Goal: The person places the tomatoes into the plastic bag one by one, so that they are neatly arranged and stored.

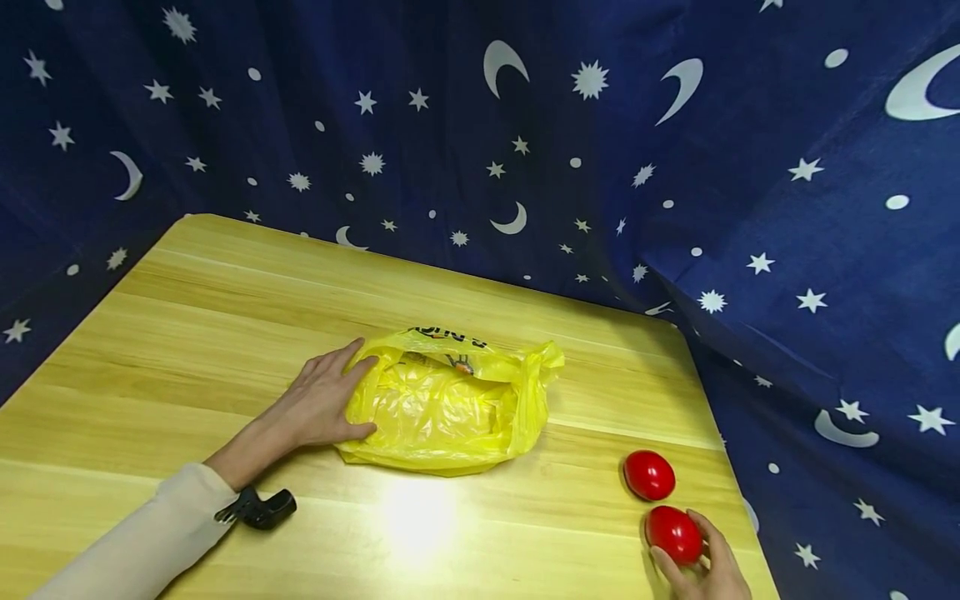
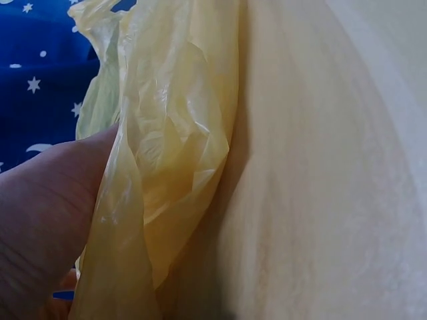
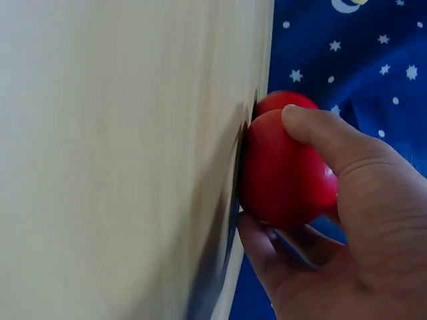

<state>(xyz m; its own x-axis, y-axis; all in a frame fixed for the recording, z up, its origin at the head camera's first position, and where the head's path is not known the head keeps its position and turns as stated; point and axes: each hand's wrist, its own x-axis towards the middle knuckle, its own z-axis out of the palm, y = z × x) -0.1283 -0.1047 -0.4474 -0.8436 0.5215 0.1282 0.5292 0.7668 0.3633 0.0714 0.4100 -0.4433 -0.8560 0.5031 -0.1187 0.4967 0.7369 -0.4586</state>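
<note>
A crumpled yellow plastic bag (image 1: 438,417) lies on the table with its mouth gaping. At its left end my left hand (image 1: 322,404) has thumb and fingers spread, touching the rim. In the left wrist view the thumb (image 2: 50,207) reaches behind a fold of the thin plastic (image 2: 177,133), which hides its tip. My right hand (image 1: 708,562) holds a glossy red ball (image 1: 674,534) near the table's right edge, thumb on one side and fingers on the other. A second red ball (image 1: 649,475) sits just beyond it, partly covered by the held one in the right wrist view.
The wooden table (image 1: 247,333) has a light streaked top and rounded far corners. A dark blue curtain (image 1: 450,125) with moons and stars hangs behind it and along the right side. A black strap device (image 1: 262,508) is on the left wrist.
</note>
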